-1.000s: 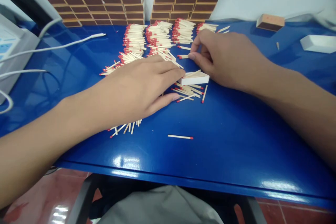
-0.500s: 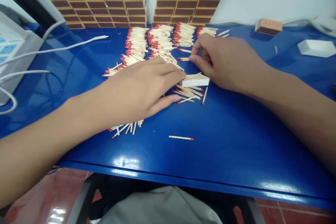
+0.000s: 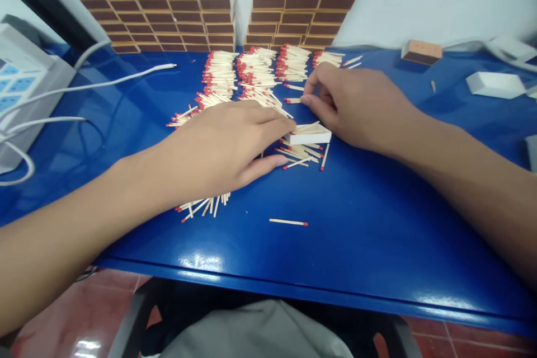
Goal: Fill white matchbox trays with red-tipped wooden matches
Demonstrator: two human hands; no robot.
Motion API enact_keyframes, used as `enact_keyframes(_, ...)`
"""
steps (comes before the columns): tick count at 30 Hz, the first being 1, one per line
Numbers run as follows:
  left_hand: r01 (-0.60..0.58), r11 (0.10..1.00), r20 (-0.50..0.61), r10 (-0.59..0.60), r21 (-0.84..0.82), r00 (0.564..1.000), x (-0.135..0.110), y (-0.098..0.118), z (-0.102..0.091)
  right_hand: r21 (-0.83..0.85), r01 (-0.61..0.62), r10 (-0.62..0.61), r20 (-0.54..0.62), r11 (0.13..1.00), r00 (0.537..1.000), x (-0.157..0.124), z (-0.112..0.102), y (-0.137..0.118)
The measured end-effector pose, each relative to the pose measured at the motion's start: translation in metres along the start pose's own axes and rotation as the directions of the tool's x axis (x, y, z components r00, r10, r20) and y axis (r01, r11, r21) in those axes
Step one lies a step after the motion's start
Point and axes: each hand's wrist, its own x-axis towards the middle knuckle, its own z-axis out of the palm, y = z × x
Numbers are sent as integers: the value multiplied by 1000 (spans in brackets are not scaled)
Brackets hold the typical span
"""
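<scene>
A small white matchbox tray [image 3: 311,135] with a few matches in it lies on the blue table [image 3: 356,224], on top of loose red-tipped matches [image 3: 302,152]. My left hand [image 3: 222,148] rests flat over scattered matches, fingers stretched out, its fingertips touching the tray's left end. My right hand [image 3: 356,106] sits just behind the tray with its fingers curled, thumb and forefinger pinched near a match [image 3: 292,100]. Neat piles of matches [image 3: 255,70] lie further back. What the right fingers hold is hidden.
Stacked brown matchboxes [image 3: 168,17] line the back wall. A single match [image 3: 288,222] lies toward the front edge. White cables [image 3: 84,88] and a grey device [image 3: 20,89] are on the left. One brown matchbox [image 3: 420,51] and white empty trays [image 3: 495,84] lie at right.
The view has tilted slightly, shifting everything down in frame. Both hands stay in almost the same pose by the tray.
</scene>
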Motion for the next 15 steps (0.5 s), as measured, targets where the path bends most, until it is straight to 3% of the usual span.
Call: enact_keyframes(15, -19, 1000, -15, 20, 10, 1000, 0, -2, 2, 43, 3, -3, -7, 999, 1000, 0, 1, 1)
